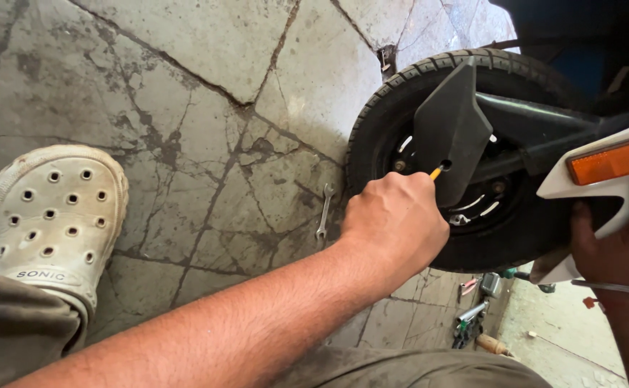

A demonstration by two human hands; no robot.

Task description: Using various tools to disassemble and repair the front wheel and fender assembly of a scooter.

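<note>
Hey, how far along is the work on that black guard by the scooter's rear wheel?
Done: nothing clearly finished; the black guard sits against the rear wheel.
In hand: the left hand holds a yellow-tipped tool at the guard's hole, while the right hand steadies the white body panel.
Left: I can't tell if a fastener is in. A spanner lies unused on the floor.

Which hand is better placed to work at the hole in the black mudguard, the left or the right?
The left hand, probably. It holds a yellow-tipped tool whose tip is already at the hole in the black mudguard. The right hand grips the white body panel further away.
</note>
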